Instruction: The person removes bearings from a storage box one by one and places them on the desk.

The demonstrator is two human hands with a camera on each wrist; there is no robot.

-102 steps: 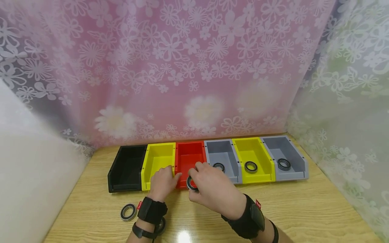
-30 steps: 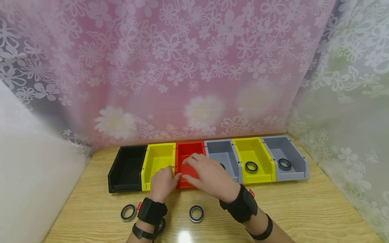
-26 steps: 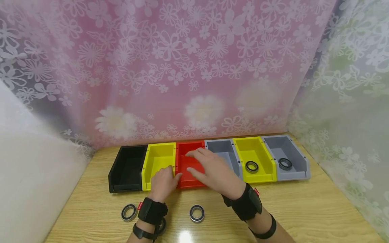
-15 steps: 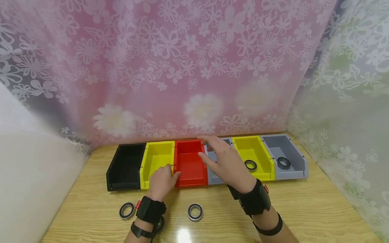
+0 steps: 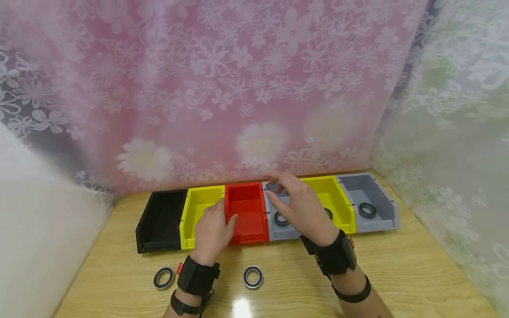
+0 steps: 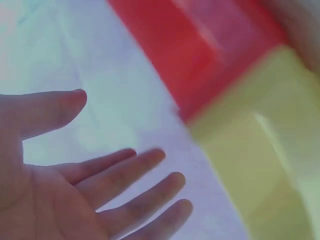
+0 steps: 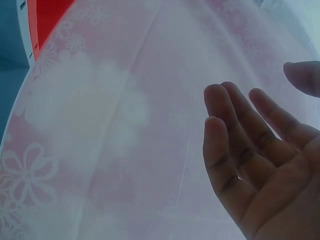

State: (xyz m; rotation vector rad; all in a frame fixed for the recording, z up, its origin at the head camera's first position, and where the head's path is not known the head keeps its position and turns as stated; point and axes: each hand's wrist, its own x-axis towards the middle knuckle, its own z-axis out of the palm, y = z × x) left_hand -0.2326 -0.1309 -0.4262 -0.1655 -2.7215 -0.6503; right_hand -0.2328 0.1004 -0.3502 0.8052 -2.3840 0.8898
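My left hand (image 5: pixel 212 229) is over the front of the left yellow bin (image 5: pixel 204 193), beside the red bin (image 5: pixel 247 216). The left wrist view has its fingers (image 6: pixel 145 200) spread and relaxed, with nothing in them. My right hand (image 5: pixel 304 210) hovers above the middle grey bin (image 5: pixel 270 234), fingers loosely bent, and its palm is bare in the right wrist view. Inside that bin lies a ball bearing (image 5: pixel 280 219), partly behind the hand. Two more bearings lie flat on the table, one at left (image 5: pixel 164 278) and a centre bearing (image 5: pixel 252 277).
A black bin (image 5: pixel 161 221) ends the row on the left. The right yellow bin (image 5: pixel 336 207) holds a bearing mostly behind my right hand; the far-right grey bin (image 5: pixel 381 207) holds another bearing (image 5: pixel 367 210). My left wrist nearly hides a bearing on the table (image 5: pixel 318 282). Floral curtains (image 5: pixel 258 101) hang behind.
The right hand held a bearing near the red bin; by one second ago that bearing lay on the table. The empty right hand has since moved right. The left hand has just shifted, its fingers reaching further up.
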